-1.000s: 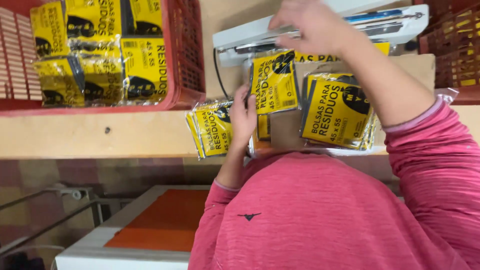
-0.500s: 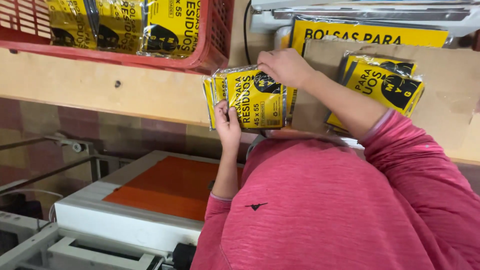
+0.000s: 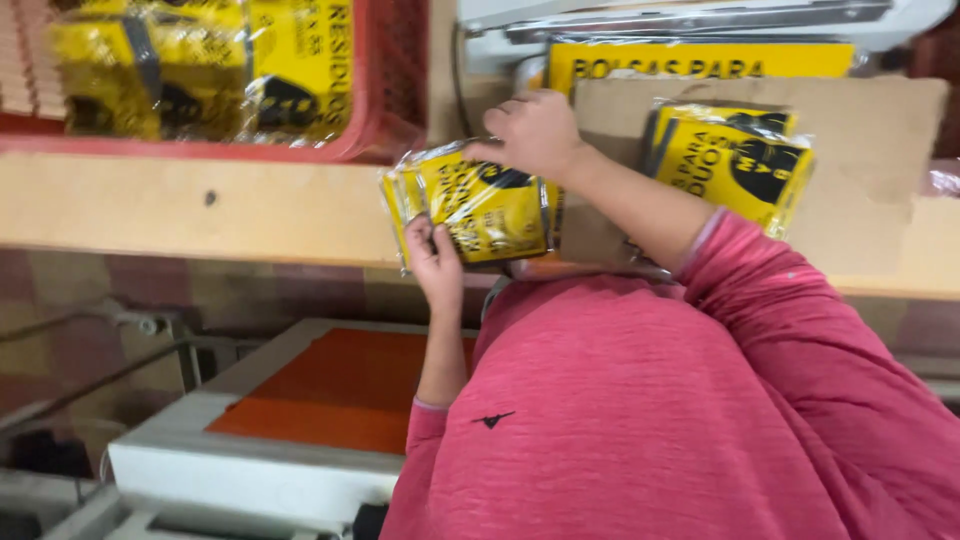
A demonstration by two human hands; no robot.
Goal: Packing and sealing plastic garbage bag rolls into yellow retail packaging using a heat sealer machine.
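Note:
I hold a bundle of yellow plastic-wrapped bag packets (image 3: 480, 205) over the front edge of the wooden bench (image 3: 200, 205). My left hand (image 3: 436, 262) grips the bundle's lower left corner from below. My right hand (image 3: 535, 130) closes over its top right edge. My pink sleeves and torso fill the lower right of the view. A second bundle of yellow packets (image 3: 735, 160) lies on a cardboard sheet (image 3: 880, 180) to the right of my right arm.
A red plastic crate (image 3: 385, 100) with several yellow packets stands on the bench at the upper left. A white sealing machine (image 3: 700, 15) sits at the back, a yellow box (image 3: 700, 62) under it. Below the bench is a white machine with an orange top (image 3: 330, 390).
The view has shifted and come closer. The bundle has tilted and moved slightly left in my hands, and my right hand has slid onto its top right edge.

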